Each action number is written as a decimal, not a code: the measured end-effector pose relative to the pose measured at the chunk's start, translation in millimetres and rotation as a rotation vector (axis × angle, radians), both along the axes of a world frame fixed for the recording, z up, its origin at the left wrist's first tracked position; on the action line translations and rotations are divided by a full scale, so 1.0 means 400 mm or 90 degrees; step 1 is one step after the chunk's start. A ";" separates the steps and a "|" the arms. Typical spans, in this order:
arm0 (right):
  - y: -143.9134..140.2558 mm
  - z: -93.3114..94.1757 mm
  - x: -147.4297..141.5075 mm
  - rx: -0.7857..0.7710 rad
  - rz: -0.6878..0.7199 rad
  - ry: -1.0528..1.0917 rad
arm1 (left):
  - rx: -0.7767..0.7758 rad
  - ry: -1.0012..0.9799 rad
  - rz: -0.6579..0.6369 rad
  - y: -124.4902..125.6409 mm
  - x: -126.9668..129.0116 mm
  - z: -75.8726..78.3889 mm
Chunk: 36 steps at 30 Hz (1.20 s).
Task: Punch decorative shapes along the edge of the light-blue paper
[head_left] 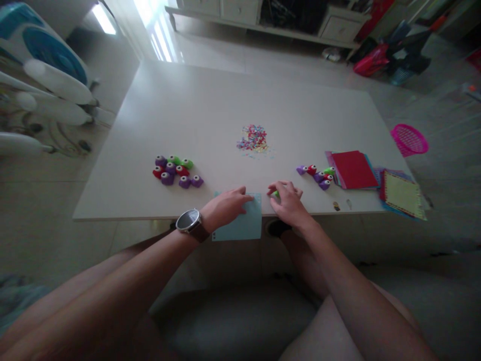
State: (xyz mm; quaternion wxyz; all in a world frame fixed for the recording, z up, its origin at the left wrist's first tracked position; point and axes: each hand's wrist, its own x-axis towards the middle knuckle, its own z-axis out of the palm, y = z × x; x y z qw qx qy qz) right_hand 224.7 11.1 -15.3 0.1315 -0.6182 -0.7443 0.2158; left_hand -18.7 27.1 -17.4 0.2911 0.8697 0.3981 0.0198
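A small green punch (275, 193) is gripped by the right hand (288, 202) at the lower centre of the frame, against the edge of a light-blue sheet (244, 223) pressed flat under the left hand (224, 206) — fingers spread, nothing grasped. Work seems well begun: a confetti heap (253, 138) lies mid-table. Punches (175, 170) are clustered left, more (317, 174) right beside stacked coloured paper (355, 169) — nothing obstructs.
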 end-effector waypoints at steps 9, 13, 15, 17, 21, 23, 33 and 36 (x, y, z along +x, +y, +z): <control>0.018 -0.022 0.026 0.101 -0.055 -0.001 | -0.008 0.009 0.002 0.001 0.002 0.001; 0.025 -0.046 0.050 0.107 -0.081 -0.009 | -0.009 0.002 0.016 0.001 0.004 -0.006; 0.028 -0.054 0.059 0.105 -0.077 -0.001 | -0.003 0.002 0.020 0.003 0.008 -0.006; 0.028 -0.055 0.060 0.110 -0.082 0.017 | 0.004 -0.007 0.027 0.007 0.013 -0.001; 0.019 -0.038 0.033 0.145 -0.069 0.147 | -0.020 -0.124 0.121 0.018 0.024 0.017; 0.007 -0.024 0.006 0.177 -0.022 0.209 | -0.099 -0.221 0.209 0.023 0.032 0.026; -0.050 0.000 -0.073 0.222 0.185 0.283 | -0.271 -0.295 0.244 0.043 0.002 0.053; -0.053 0.000 -0.074 0.218 0.203 0.263 | -0.133 -0.096 0.216 0.074 -0.066 0.080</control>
